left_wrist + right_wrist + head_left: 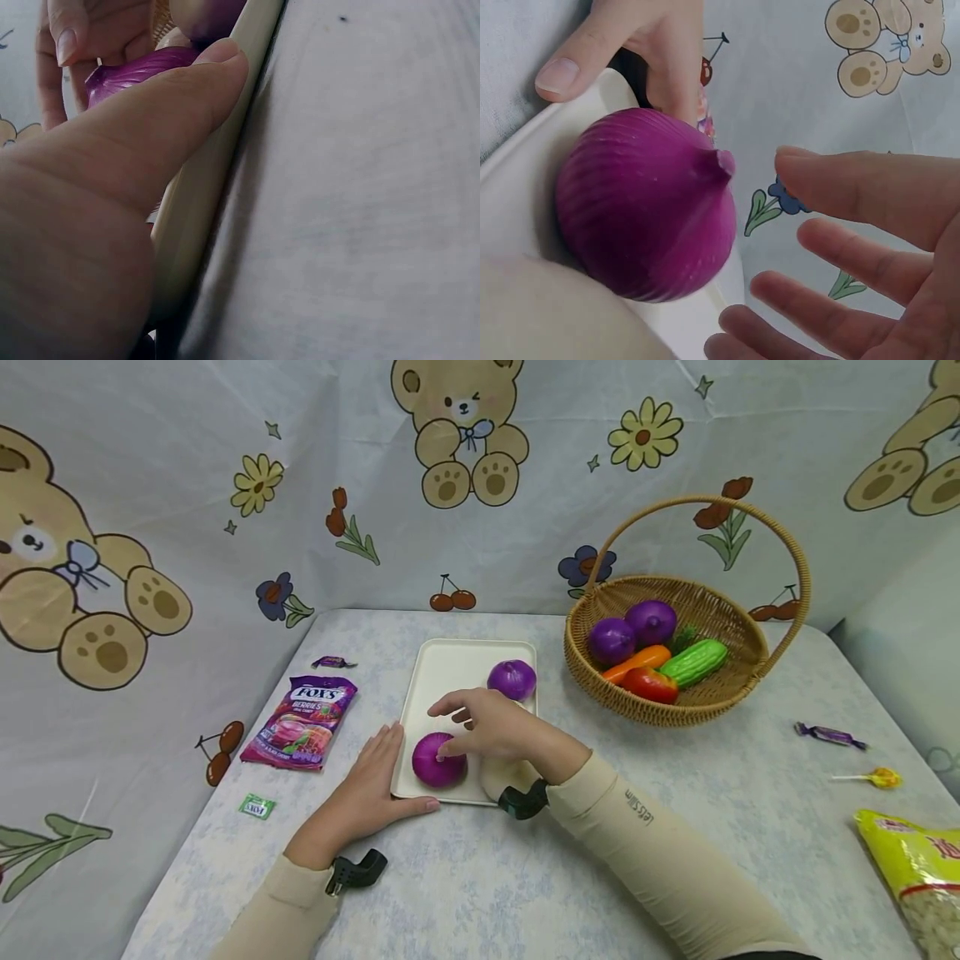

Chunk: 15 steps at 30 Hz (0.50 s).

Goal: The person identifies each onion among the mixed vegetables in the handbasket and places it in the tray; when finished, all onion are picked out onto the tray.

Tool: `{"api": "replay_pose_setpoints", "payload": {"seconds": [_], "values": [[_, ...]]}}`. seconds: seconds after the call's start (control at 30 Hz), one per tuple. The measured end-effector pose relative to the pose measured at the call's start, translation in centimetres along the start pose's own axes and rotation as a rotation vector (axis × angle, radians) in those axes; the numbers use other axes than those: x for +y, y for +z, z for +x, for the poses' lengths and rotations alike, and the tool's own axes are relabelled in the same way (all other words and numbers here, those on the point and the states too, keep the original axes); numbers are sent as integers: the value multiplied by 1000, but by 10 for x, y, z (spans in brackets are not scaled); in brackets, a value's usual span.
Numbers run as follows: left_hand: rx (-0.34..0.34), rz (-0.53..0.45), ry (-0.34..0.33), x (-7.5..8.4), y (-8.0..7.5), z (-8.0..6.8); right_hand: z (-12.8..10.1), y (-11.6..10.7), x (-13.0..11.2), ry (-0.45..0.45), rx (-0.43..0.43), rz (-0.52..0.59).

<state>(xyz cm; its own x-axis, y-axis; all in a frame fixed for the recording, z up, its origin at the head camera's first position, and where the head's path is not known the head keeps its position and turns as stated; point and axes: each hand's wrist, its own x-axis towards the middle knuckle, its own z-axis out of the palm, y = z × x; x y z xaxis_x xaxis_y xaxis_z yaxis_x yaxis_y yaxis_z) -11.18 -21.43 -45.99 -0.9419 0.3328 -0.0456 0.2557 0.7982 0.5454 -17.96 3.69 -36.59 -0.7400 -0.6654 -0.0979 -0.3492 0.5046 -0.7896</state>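
A white tray [457,664] lies on the table. My left hand [367,789] is at its front left corner, fingers along the left side and thumb on the front rim. A purple onion [435,762] sits in the tray near that corner, its stem tip showing in the right wrist view. Over the tray hovers my right hand [491,722], fingers spread and slightly bent; in the right wrist view its fingertips [795,169] are apart from the onion [645,206]. Partly hidden under the right wrist is a pale rounded thing [506,775]. A second purple onion [512,680] lies behind the right hand.
A wicker basket [667,714] with toy-like vegetables stands at the back right. To the left lie a Fox's candy bag [303,727] and small wrapped sweets. A lollipop [885,777], a wrapped candy [830,736] and a yellow bag [918,868] are at the right.
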Motion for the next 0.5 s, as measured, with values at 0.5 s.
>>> {"api": "replay_pose_setpoints", "payload": {"seconds": [0.5], "values": [[-1,-4,-10,1,0,0,-16,-48,4,-20,173,145]]}}
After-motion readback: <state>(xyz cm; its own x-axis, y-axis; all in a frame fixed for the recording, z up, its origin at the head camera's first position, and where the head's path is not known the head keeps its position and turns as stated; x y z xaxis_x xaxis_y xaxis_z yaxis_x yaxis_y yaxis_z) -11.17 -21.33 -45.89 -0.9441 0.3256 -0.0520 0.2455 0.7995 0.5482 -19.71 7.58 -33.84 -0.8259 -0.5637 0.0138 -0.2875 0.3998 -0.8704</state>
